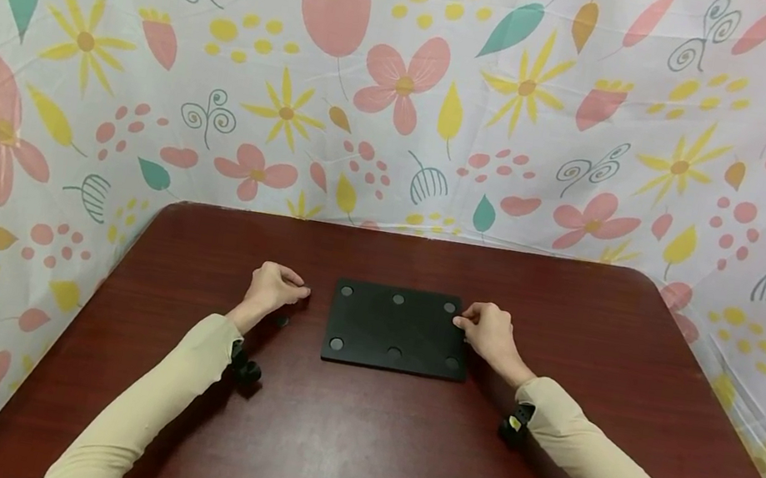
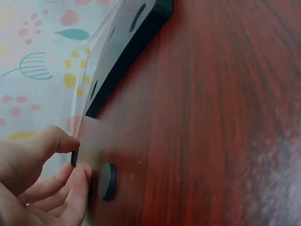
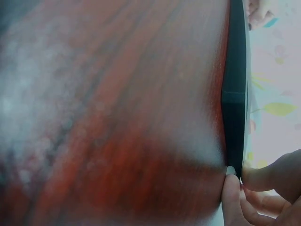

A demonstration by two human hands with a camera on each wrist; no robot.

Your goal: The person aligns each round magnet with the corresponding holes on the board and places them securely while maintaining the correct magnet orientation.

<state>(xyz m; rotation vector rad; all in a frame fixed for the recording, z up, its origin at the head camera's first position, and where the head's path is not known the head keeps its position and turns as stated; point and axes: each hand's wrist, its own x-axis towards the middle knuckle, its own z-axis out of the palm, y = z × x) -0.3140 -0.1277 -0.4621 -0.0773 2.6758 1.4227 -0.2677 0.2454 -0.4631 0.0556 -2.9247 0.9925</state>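
A flat black board (image 1: 394,330) with several round recesses lies on the table. To its left, my left hand (image 1: 278,287) pinches a small black disc (image 2: 74,157) between thumb and fingers, above the tabletop. Another black disc (image 2: 107,181) stands out on the wood just below that hand, and shows as a dark spot (image 1: 282,322) in the head view. My right hand (image 1: 487,332) holds the board's right edge near the far corner, thumb on top and a fingertip (image 3: 230,188) against the side.
The dark red wooden table (image 1: 377,458) extends around the board on all sides. A patterned cloth (image 1: 408,91) hangs behind its far edge. Each wrist carries a small black camera, the left one (image 1: 245,368) close over the wood.
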